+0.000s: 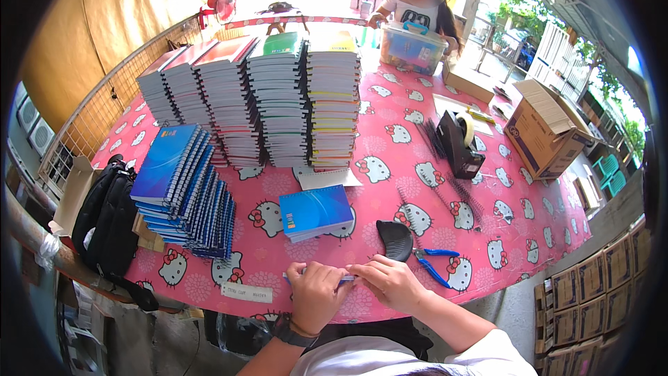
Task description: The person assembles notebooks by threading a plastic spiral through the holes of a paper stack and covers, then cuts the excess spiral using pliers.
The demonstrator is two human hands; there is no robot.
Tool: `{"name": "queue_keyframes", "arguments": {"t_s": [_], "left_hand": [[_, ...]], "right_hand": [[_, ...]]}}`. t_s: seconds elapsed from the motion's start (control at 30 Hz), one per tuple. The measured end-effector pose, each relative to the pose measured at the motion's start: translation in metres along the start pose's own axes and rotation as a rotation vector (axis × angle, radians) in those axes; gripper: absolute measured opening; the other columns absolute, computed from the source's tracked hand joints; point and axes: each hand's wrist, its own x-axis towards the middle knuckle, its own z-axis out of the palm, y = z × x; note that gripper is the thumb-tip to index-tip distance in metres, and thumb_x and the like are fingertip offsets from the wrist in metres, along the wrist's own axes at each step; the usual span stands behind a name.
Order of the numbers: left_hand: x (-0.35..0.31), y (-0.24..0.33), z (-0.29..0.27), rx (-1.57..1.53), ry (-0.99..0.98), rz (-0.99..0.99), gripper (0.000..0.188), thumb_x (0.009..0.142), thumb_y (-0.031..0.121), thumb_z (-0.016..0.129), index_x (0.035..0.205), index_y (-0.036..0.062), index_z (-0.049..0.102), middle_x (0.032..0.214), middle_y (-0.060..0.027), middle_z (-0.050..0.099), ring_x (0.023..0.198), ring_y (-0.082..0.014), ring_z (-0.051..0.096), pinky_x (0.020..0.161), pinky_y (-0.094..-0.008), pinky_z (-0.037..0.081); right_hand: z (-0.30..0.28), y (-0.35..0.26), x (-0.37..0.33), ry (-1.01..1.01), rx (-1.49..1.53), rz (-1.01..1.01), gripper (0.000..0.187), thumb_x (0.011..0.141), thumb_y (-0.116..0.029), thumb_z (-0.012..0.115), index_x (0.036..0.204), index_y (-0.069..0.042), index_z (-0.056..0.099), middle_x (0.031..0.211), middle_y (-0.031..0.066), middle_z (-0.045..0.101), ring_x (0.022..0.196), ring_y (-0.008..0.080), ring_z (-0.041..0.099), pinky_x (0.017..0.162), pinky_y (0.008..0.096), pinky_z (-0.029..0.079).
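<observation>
At the table's near edge, both of my hands close around a thin blue-edged notebook [346, 278], mostly hidden under the fingers. My left hand [316, 296] grips its left part and wears a dark watch at the wrist. My right hand [391, 284] pinches its right end. Just beyond them lies a loose blue-covered pad [315, 210] with no coil visible on it. Blue-handled pliers [435, 264] rest to the right of my right hand, beside a black curved piece [395, 240]. A small white paper strip [246, 292] lies left of my left hand.
Blue spiral notebooks [188, 195] are stacked at left, with tall red, green and yellow-topped stacks [278, 104] behind. At right are loose black coils [463, 198], a tape dispenser [460, 146] and a cardboard box [546, 132]. Across the table, a person holds a clear plastic bin [412, 49].
</observation>
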Motion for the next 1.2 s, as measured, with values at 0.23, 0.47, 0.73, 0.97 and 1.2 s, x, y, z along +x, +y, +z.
{"name": "queue_keyframes", "arguments": {"t_s": [0.23, 0.47, 0.73, 0.97, 1.2], "left_hand": [[0.003, -0.005, -0.020, 0.026, -0.033, -0.043, 0.021, 0.069, 0.027, 0.078, 0.083, 0.0153, 0.067, 0.082, 0.0015, 0.065, 0.085, -0.0174, 0.059, 0.095, -0.0468, 0.027], [-0.001, -0.010, -0.006, 0.036, -0.007, -0.058, 0.020, 0.069, 0.025, 0.079, 0.082, 0.0157, 0.068, 0.078, 0.0041, 0.064, 0.082, -0.0159, 0.058, 0.093, -0.0456, 0.028], [0.009, -0.006, 0.003, 0.020, 0.035, -0.041, 0.020, 0.068, 0.025, 0.080, 0.082, 0.0162, 0.068, 0.076, 0.0046, 0.063, 0.079, -0.0146, 0.057, 0.092, -0.0445, 0.028], [0.015, -0.004, 0.010, 0.017, 0.043, -0.053, 0.020, 0.068, 0.024, 0.080, 0.083, 0.0160, 0.069, 0.076, 0.0042, 0.064, 0.080, -0.0148, 0.058, 0.092, -0.0450, 0.029], [0.017, -0.005, 0.008, 0.031, 0.019, -0.065, 0.021, 0.068, 0.025, 0.080, 0.084, 0.0151, 0.070, 0.078, 0.0035, 0.065, 0.082, -0.0157, 0.058, 0.093, -0.0463, 0.028]], "right_hand": [[0.000, -0.004, 0.011, 0.007, -0.030, -0.006, 0.023, 0.074, -0.008, 0.069, 0.094, -0.001, 0.058, 0.086, 0.0122, 0.054, 0.085, 0.0318, 0.054, 0.076, 0.0412, 0.047], [0.008, -0.004, 0.012, 0.096, -0.059, 0.028, 0.025, 0.075, -0.010, 0.072, 0.095, -0.001, 0.060, 0.090, 0.0109, 0.058, 0.087, 0.0301, 0.056, 0.076, 0.0408, 0.048], [-0.001, 0.002, 0.012, 0.037, -0.076, 0.066, 0.020, 0.077, -0.007, 0.070, 0.094, -0.001, 0.061, 0.088, 0.0101, 0.059, 0.086, 0.0288, 0.056, 0.076, 0.0394, 0.047], [-0.002, 0.008, 0.014, -0.013, -0.210, 0.031, 0.019, 0.079, -0.011, 0.069, 0.095, -0.003, 0.062, 0.087, 0.0093, 0.060, 0.089, 0.0266, 0.057, 0.079, 0.0362, 0.045], [-0.005, 0.009, 0.017, 0.089, -0.045, 0.074, 0.023, 0.077, -0.009, 0.071, 0.097, -0.001, 0.061, 0.088, 0.0098, 0.061, 0.085, 0.0284, 0.058, 0.075, 0.0385, 0.049]]}}
